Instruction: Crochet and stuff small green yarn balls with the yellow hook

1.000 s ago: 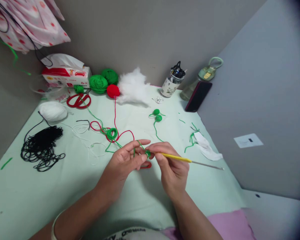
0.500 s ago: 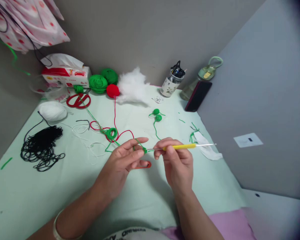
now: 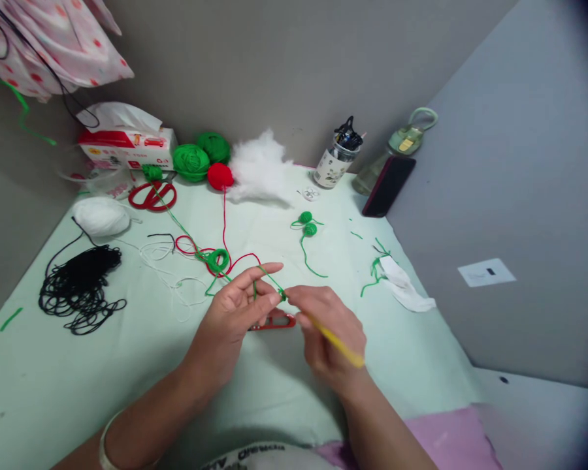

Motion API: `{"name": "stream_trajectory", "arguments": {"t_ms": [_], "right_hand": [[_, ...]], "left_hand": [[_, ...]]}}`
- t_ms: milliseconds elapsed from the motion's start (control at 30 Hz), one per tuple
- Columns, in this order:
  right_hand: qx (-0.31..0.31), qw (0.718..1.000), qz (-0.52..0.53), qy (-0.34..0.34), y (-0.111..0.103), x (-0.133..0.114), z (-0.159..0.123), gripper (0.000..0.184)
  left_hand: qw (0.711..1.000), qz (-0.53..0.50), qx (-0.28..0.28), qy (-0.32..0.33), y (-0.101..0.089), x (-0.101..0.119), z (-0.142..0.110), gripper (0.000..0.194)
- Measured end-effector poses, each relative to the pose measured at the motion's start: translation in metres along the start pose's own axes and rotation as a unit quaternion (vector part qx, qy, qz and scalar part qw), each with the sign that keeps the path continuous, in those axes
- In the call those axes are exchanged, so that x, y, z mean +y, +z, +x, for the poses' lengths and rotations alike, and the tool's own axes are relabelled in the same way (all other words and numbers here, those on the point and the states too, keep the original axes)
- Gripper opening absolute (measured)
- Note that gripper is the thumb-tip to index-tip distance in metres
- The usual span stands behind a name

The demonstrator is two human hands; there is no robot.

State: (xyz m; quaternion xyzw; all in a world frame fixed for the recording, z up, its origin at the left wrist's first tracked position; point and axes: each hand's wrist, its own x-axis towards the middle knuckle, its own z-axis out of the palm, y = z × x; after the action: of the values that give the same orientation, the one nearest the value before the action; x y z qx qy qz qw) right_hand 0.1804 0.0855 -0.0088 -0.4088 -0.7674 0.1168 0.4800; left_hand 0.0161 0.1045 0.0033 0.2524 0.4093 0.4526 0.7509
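Note:
My left hand (image 3: pixel 245 303) pinches a small piece of green crochet work (image 3: pixel 282 296) between thumb and fingers, with green yarn (image 3: pixel 270 279) running over the raised index finger. In my right hand (image 3: pixel 330 329) is a crochet hook with a yellow handle (image 3: pixel 340 346), its tip hidden at the green piece. The fingers of both hands meet there. Below them lies a red-orange handled tool (image 3: pixel 285 321), partly covered by the left hand. Beyond the left hand, a green yarn ring (image 3: pixel 218 260) rests on the table. Two small green crocheted balls (image 3: pixel 310 230) lie farther back.
Black yarn (image 3: pixel 81 281), a white yarn ball (image 3: pixel 101 217) and red scissors (image 3: pixel 153 197) are at left. Along the back stand a tissue box (image 3: pixel 127 147), green yarn balls (image 3: pixel 191 162), a red ball (image 3: pixel 220 176), white stuffing (image 3: pixel 259 170), a jar (image 3: pixel 334 163), and a phone (image 3: pixel 389 187) against a bottle (image 3: pixel 406 140).
My right hand has turned and moved to the left, close to the left fingers. The hook's handle has swung from nearly level to slanting down toward me.

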Motion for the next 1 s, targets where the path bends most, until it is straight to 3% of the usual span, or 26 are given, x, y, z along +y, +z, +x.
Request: {"name": "stream_trajectory", "arguments": {"t_ms": [33, 100, 167, 233, 300, 367, 567, 667, 767, 867, 933, 1000], "right_hand": [[-0.015, 0.998, -0.054, -0.038, 0.001, -0.001, -0.001, 0.03], [-0.018, 0.995, -0.087, -0.046, 0.002, -0.001, -0.002, 0.032], [0.022, 1.0, -0.007, 0.018, 0.002, -0.001, -0.001, 0.029], [0.072, 0.983, 0.13, 0.104, 0.001, 0.0, 0.002, 0.026], [0.09, 0.953, 0.24, 0.159, 0.002, 0.002, 0.006, 0.024], [0.075, 0.944, 0.273, 0.171, 0.004, 0.002, 0.008, 0.022], [0.071, 0.967, 0.194, 0.149, 0.008, -0.003, 0.007, 0.025], [0.03, 0.996, 0.055, 0.064, 0.007, -0.005, 0.002, 0.031], [0.002, 1.0, -0.015, 0.016, 0.003, -0.003, 0.001, 0.034], [0.076, 0.985, 0.115, 0.102, 0.0, 0.002, 0.005, 0.028], [0.113, 0.949, 0.236, 0.178, 0.0, 0.005, 0.007, 0.024], [0.097, 0.919, 0.315, 0.218, 0.001, 0.006, 0.008, 0.022]], "left_hand": [[1.0, -0.012, -0.009, -0.007, 0.0, 0.0, 0.0, 0.038], [0.997, -0.048, -0.036, -0.044, -0.001, -0.001, 0.0, 0.041], [0.992, -0.077, -0.054, -0.085, -0.003, 0.0, 0.002, 0.037], [0.99, -0.086, -0.058, -0.098, -0.004, 0.0, 0.003, 0.032], [0.993, -0.076, -0.053, -0.077, -0.004, 0.0, 0.003, 0.03], [0.996, -0.049, -0.052, -0.045, -0.003, -0.001, 0.003, 0.029], [0.999, 0.002, -0.043, -0.014, 0.002, -0.003, 0.0, 0.029], [0.999, -0.035, -0.02, -0.017, 0.003, -0.003, 0.001, 0.035], [0.994, -0.08, -0.036, -0.059, 0.001, -0.004, 0.004, 0.033], [0.99, -0.101, -0.047, -0.088, -0.004, -0.003, 0.007, 0.024], [0.991, -0.095, -0.042, -0.082, -0.006, -0.003, 0.007, 0.019], [0.996, -0.07, -0.033, -0.054, -0.006, -0.003, 0.005, 0.018]]}}
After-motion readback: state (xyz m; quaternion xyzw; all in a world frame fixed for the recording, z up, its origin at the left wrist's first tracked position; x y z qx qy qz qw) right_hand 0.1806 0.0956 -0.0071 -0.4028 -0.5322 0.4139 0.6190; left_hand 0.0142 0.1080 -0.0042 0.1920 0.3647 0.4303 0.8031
